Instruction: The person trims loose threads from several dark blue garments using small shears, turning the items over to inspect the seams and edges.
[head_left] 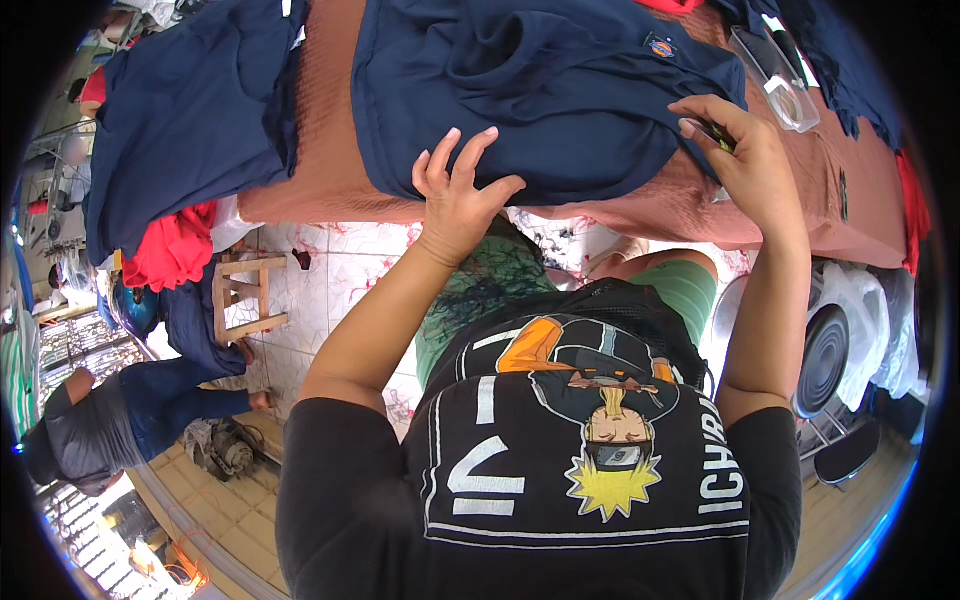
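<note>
A navy blue garment (480, 90) with a small sewn label lies on the brown-covered table in front of me, its near edge hanging at the table's rim. My left hand (462, 195) rests on that near edge, its fingers spread and nothing in it. At the garment's right side, my right hand (750, 160) is closed around a small black-and-yellow tool (718, 136), mostly hidden in the palm. The thumb and forefinger of this hand are at the cloth's edge.
More navy garments (190, 110) are piled at the left, above red cloth (172, 250). A clear plastic case (778, 85) lies at the right. Below are a wooden stool (250, 300), thread scraps on the floor, and a fan (822, 350). Another person (130, 410) is at the far left.
</note>
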